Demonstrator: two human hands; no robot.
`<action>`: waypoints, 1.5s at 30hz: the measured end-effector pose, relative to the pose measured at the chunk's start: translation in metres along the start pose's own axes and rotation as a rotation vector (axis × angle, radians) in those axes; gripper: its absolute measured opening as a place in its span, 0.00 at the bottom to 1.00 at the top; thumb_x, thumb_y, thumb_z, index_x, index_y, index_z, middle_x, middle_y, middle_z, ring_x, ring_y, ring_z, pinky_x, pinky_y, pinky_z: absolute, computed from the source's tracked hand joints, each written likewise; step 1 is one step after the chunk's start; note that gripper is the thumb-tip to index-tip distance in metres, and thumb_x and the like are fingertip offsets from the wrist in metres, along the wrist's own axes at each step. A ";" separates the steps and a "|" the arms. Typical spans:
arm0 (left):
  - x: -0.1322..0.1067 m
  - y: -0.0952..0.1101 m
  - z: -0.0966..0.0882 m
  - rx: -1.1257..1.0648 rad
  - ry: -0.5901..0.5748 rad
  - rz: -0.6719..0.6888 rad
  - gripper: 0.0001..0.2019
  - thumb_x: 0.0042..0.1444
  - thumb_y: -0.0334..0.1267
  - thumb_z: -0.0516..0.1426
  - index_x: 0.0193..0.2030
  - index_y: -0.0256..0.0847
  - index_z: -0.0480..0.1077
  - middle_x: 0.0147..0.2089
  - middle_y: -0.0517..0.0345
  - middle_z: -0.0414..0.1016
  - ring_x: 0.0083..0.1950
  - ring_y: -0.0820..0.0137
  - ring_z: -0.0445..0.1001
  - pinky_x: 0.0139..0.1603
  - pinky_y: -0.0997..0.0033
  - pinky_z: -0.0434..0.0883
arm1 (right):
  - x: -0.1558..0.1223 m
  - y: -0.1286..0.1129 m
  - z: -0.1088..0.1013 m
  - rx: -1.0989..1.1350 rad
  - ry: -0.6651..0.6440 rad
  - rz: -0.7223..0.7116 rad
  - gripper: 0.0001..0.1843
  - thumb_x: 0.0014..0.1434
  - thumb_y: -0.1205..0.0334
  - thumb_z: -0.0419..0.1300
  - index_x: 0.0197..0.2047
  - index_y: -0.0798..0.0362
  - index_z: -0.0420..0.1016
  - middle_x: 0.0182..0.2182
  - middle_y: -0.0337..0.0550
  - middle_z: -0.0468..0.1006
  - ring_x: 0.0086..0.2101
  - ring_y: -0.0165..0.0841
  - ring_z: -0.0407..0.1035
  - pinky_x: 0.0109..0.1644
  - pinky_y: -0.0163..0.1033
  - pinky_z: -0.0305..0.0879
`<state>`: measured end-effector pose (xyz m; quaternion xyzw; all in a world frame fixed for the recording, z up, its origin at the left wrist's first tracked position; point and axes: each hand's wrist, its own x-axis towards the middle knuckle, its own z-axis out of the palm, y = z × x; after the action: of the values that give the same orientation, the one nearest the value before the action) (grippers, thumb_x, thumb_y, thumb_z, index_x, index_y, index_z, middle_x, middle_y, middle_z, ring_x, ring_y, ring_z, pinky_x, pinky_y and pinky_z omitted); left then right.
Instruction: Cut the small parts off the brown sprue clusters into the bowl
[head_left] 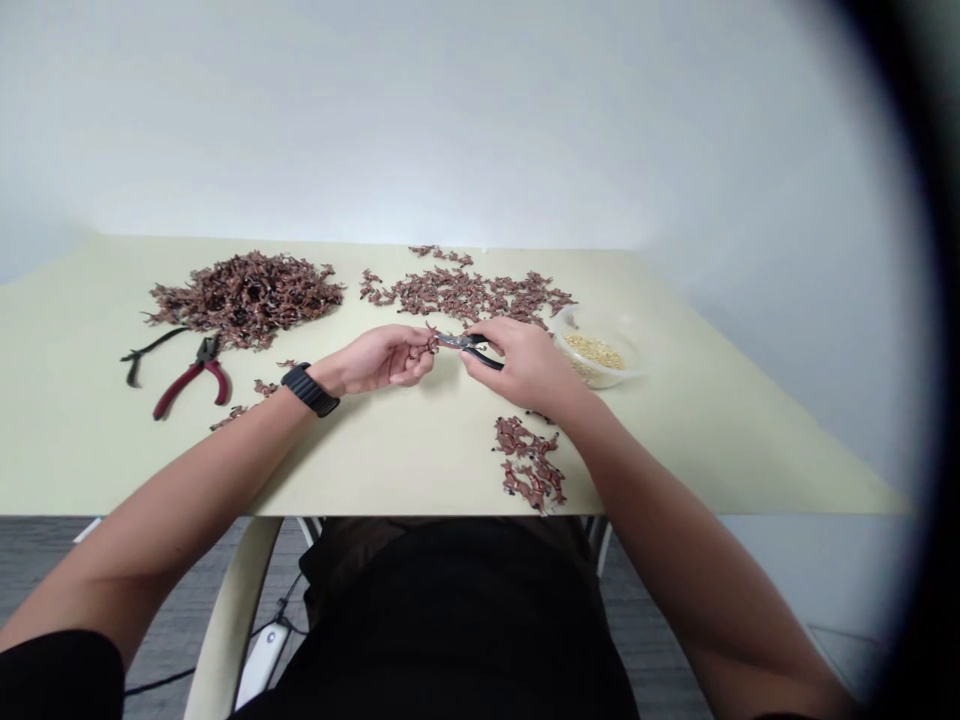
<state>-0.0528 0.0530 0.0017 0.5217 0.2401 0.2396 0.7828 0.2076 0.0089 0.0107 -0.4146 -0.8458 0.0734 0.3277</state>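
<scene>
Left hand (382,360): grip clamped on brown piece (432,343)
Right hand (527,366): grip clamped on pliers (471,347)
Risk: a loose pinch could let the piece slip

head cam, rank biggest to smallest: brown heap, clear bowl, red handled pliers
1. heap of brown pieces, clearly largest
2. clear plastic bowl and red-handled pliers: they look about alike, so unranked
</scene>
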 end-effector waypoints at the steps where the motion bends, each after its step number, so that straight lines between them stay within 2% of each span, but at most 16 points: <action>1: 0.000 0.000 0.003 0.014 0.019 0.035 0.08 0.69 0.38 0.56 0.42 0.35 0.72 0.33 0.52 0.76 0.23 0.77 0.66 0.24 0.75 0.60 | 0.000 -0.002 0.002 0.002 0.020 0.026 0.16 0.67 0.52 0.60 0.51 0.54 0.80 0.42 0.49 0.82 0.40 0.40 0.73 0.45 0.43 0.64; 3: 0.001 -0.002 0.010 0.082 0.076 0.128 0.11 0.70 0.39 0.58 0.52 0.34 0.74 0.38 0.50 0.79 0.26 0.76 0.68 0.27 0.75 0.64 | 0.001 -0.006 0.008 0.027 0.060 0.102 0.16 0.67 0.51 0.60 0.49 0.53 0.81 0.39 0.48 0.81 0.37 0.39 0.72 0.42 0.43 0.63; 5: 0.002 -0.005 0.018 0.226 0.157 0.241 0.21 0.70 0.40 0.59 0.66 0.35 0.70 0.40 0.50 0.80 0.26 0.76 0.69 0.29 0.75 0.66 | 0.002 -0.009 0.014 0.113 0.088 0.212 0.16 0.67 0.49 0.61 0.46 0.52 0.81 0.34 0.44 0.80 0.33 0.36 0.69 0.39 0.42 0.61; 7: 0.003 -0.008 0.023 0.445 0.269 0.354 0.27 0.70 0.39 0.59 0.73 0.37 0.64 0.40 0.52 0.80 0.27 0.75 0.70 0.32 0.75 0.68 | 0.004 -0.012 0.020 0.281 0.085 0.322 0.16 0.66 0.47 0.61 0.42 0.51 0.80 0.31 0.41 0.76 0.29 0.33 0.65 0.35 0.41 0.58; 9: 0.002 -0.009 0.024 0.661 0.389 0.447 0.30 0.67 0.33 0.59 0.75 0.41 0.63 0.40 0.54 0.81 0.30 0.74 0.72 0.36 0.75 0.70 | 0.006 -0.014 0.023 0.520 0.019 0.438 0.17 0.67 0.45 0.60 0.39 0.50 0.79 0.27 0.39 0.70 0.26 0.31 0.58 0.29 0.39 0.53; 11: -0.001 -0.007 0.022 0.798 0.479 0.500 0.30 0.63 0.28 0.59 0.73 0.43 0.67 0.41 0.53 0.81 0.36 0.71 0.74 0.40 0.76 0.71 | 0.007 -0.015 0.022 0.780 -0.112 0.551 0.19 0.67 0.42 0.58 0.37 0.49 0.75 0.25 0.36 0.62 0.23 0.29 0.49 0.25 0.38 0.46; 14: -0.002 -0.004 0.019 0.819 0.510 0.515 0.29 0.61 0.25 0.59 0.69 0.44 0.72 0.42 0.52 0.80 0.41 0.68 0.76 0.41 0.76 0.71 | 0.008 -0.013 0.017 1.003 -0.273 0.616 0.22 0.68 0.38 0.56 0.38 0.49 0.73 0.25 0.34 0.58 0.23 0.28 0.42 0.23 0.37 0.39; 16: -0.001 -0.003 0.020 0.706 0.470 0.496 0.27 0.64 0.28 0.59 0.70 0.43 0.71 0.41 0.53 0.80 0.36 0.70 0.75 0.39 0.75 0.71 | 0.008 -0.009 0.016 0.916 -0.214 0.566 0.22 0.68 0.39 0.56 0.38 0.50 0.74 0.26 0.36 0.61 0.23 0.29 0.47 0.24 0.37 0.43; 20: 0.005 -0.005 0.024 0.236 0.279 0.330 0.23 0.70 0.39 0.59 0.69 0.35 0.68 0.35 0.55 0.77 0.25 0.75 0.69 0.27 0.76 0.66 | 0.006 0.001 0.013 0.385 0.116 0.351 0.17 0.67 0.44 0.59 0.40 0.50 0.76 0.31 0.42 0.72 0.31 0.34 0.62 0.34 0.40 0.58; 22: 0.006 -0.004 0.023 0.034 0.218 0.261 0.19 0.69 0.39 0.60 0.62 0.33 0.72 0.32 0.56 0.75 0.23 0.77 0.66 0.25 0.77 0.63 | 0.005 0.005 0.011 0.199 0.156 0.245 0.16 0.67 0.47 0.60 0.43 0.51 0.77 0.32 0.42 0.74 0.32 0.36 0.65 0.38 0.42 0.60; 24: 0.005 -0.003 0.022 -0.067 0.185 0.230 0.13 0.68 0.37 0.61 0.55 0.32 0.74 0.31 0.58 0.73 0.22 0.79 0.64 0.23 0.78 0.61 | 0.004 0.008 0.009 0.107 0.139 0.156 0.16 0.67 0.49 0.60 0.47 0.52 0.77 0.33 0.43 0.75 0.33 0.36 0.65 0.39 0.42 0.59; 26: 0.004 -0.001 0.021 -0.098 0.152 0.209 0.10 0.68 0.36 0.60 0.51 0.32 0.74 0.30 0.58 0.72 0.21 0.79 0.63 0.23 0.78 0.60 | 0.004 0.008 0.009 0.059 0.123 0.086 0.16 0.67 0.50 0.60 0.49 0.52 0.77 0.34 0.44 0.75 0.34 0.37 0.66 0.40 0.42 0.59; 29: 0.002 0.001 0.022 -0.100 0.116 0.187 0.12 0.69 0.35 0.58 0.55 0.30 0.75 0.28 0.60 0.70 0.21 0.79 0.62 0.22 0.79 0.58 | 0.004 0.008 0.010 0.029 0.098 0.041 0.15 0.67 0.51 0.59 0.50 0.52 0.77 0.35 0.45 0.75 0.34 0.37 0.66 0.40 0.42 0.59; 37: 0.003 0.000 0.021 -0.103 0.104 0.170 0.17 0.69 0.35 0.59 0.61 0.30 0.74 0.28 0.60 0.70 0.20 0.79 0.60 0.22 0.78 0.58 | 0.003 0.003 0.006 0.035 0.059 0.046 0.14 0.69 0.50 0.58 0.48 0.50 0.77 0.35 0.44 0.76 0.34 0.38 0.67 0.39 0.43 0.58; 41: 0.004 -0.005 0.027 -0.061 0.166 0.240 0.20 0.68 0.37 0.61 0.64 0.34 0.73 0.34 0.56 0.76 0.23 0.79 0.64 0.24 0.78 0.62 | 0.002 -0.005 0.012 0.074 0.104 0.106 0.15 0.69 0.49 0.58 0.46 0.51 0.76 0.33 0.43 0.75 0.32 0.36 0.66 0.38 0.42 0.57; 45: 0.008 -0.014 0.038 0.074 0.267 0.381 0.26 0.67 0.42 0.64 0.70 0.41 0.69 0.37 0.57 0.77 0.23 0.79 0.65 0.25 0.77 0.61 | 0.002 -0.016 0.025 0.200 0.167 0.261 0.16 0.69 0.46 0.58 0.41 0.50 0.75 0.27 0.38 0.71 0.28 0.33 0.62 0.35 0.40 0.55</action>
<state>-0.0216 0.0269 0.0009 0.5495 0.2474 0.4410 0.6651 0.1813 0.0032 -0.0011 -0.4908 -0.7433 0.1642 0.4239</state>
